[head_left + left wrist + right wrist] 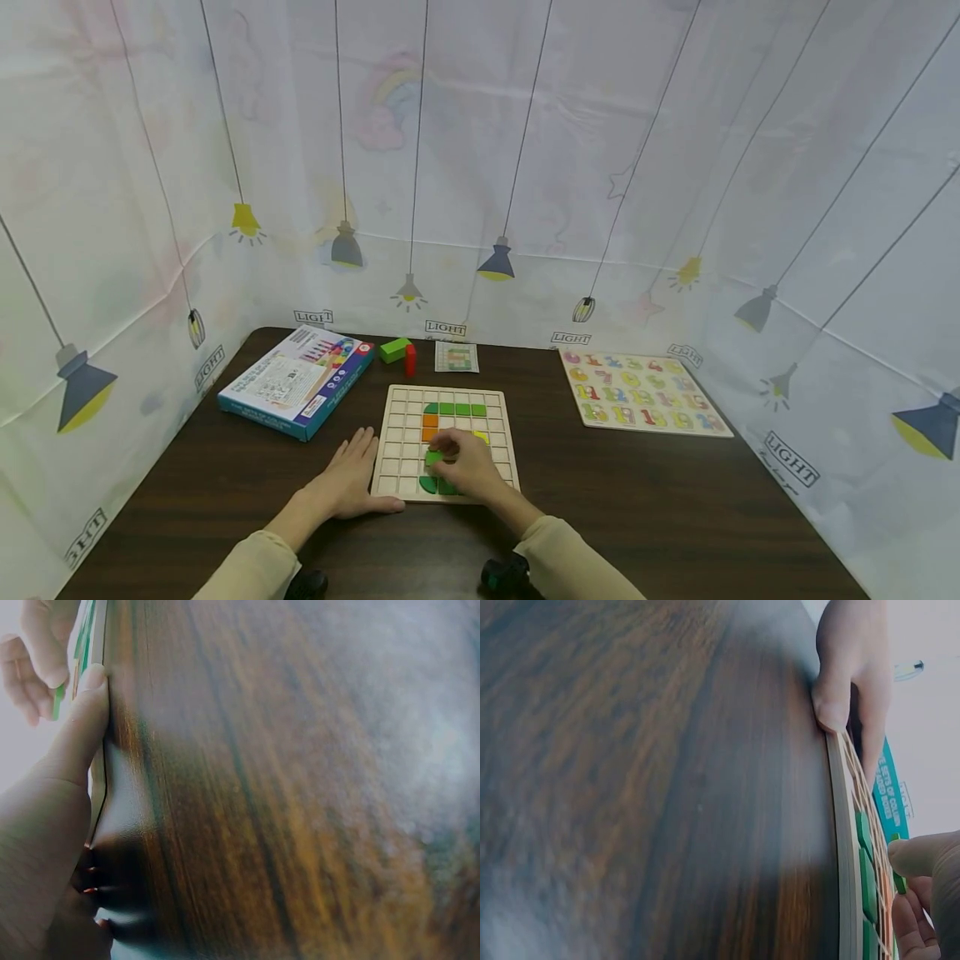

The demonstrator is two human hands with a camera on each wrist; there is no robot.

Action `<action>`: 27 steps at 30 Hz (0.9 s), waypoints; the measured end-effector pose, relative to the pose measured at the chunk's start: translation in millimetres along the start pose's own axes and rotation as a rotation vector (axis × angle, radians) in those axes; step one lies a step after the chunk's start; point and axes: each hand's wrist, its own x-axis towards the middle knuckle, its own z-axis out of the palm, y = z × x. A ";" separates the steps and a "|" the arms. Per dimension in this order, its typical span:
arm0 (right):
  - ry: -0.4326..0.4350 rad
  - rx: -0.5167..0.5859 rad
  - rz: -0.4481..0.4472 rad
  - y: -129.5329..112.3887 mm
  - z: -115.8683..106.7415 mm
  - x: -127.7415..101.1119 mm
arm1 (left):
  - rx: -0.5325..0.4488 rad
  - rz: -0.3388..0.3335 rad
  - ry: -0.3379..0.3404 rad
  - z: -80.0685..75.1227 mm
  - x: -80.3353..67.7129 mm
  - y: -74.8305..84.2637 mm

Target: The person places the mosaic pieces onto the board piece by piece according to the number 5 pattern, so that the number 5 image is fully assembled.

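A wooden grid board [401, 448] lies on the dark table. On it are a row of green tiles [455, 409], orange tiles [430, 428], a yellow tile [482, 436] and more green tiles [447, 487] along the near edge. My right hand [472, 468] is over the board and pinches a small green tile [58, 702] between thumb and fingertips; the right wrist view shows this green tile [898, 886] edge-on. My left hand [347, 482] rests at the board's near left corner, fingers straight along the side and thumb [831, 712] against the near edge.
A puzzle box [296, 379] lies at the back left. Beside it are a green block [393, 350], a red piece [410, 361] and a small pattern card [457, 357]. A number puzzle board [645, 393] lies at the right. Printed curtains [465, 167] surround the table.
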 end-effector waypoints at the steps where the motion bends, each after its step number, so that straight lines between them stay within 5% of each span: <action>1: -0.002 0.000 -0.009 0.0 1.1 0.2 | -0.002 0.003 0.001 -0.3 -0.2 0.3; 27: -0.005 -0.022 -0.049 1.9 5.4 -0.6 | 0.005 0.010 0.001 -1.8 -0.9 1.2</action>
